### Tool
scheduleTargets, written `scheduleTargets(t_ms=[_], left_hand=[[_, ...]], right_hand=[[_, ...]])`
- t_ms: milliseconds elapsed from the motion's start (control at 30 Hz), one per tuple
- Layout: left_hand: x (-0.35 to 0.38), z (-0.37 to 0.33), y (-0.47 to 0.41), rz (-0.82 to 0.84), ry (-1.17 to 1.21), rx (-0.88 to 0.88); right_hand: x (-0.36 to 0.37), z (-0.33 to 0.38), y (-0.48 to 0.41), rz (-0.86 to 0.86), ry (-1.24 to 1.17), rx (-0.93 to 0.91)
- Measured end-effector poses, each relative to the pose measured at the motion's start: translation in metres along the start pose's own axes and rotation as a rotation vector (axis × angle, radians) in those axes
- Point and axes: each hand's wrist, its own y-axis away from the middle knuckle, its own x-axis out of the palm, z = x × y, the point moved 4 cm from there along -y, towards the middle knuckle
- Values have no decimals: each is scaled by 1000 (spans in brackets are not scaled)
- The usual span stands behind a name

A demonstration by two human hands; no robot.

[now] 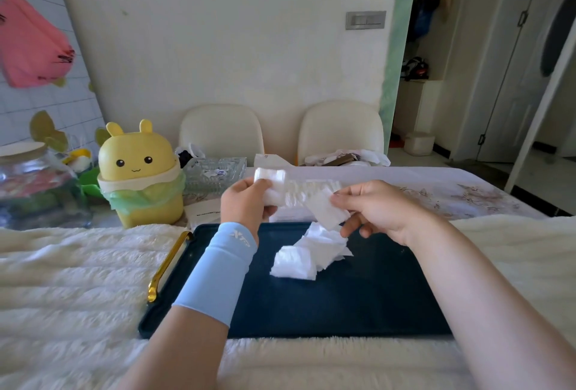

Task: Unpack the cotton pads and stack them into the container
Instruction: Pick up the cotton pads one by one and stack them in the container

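Gripping row of cotton pads [299,194] at both ends above dark tray [343,305]: L hand [246,202] clenching the packed end, R hand [374,208] pinching the loose end. More pads [307,257] lying heaped on tray, w/ some dangling down toward them.

One camera is sitting on the person's head; it is looking forward and down, close over the dark tray [358,305] and both arms; it is facing the far wall [249,46] and two chairs [222,130]; a doorway is showing far right.
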Motion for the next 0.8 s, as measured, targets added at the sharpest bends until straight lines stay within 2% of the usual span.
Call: scheduleTargets(t_ms=[133, 233, 300, 367, 500, 800], left_hand=[[-3, 2, -3, 30, -1, -32], [10, 13, 4, 150, 62, -152], [22, 17, 11, 257, 130, -209], [29, 17, 17, 339, 181, -238], [30, 15, 20, 378, 198, -251], [30, 11, 21, 456, 93, -232]], right_hand=[[1, 8, 1, 11, -139, -48], [10, 19, 6, 70, -332, -70], [20, 22, 6, 68, -371, -72], [25, 21, 4, -21, -309, -78], [21, 19, 4, -232, -143, -112], [17, 20, 4, -357, 56, -217]])
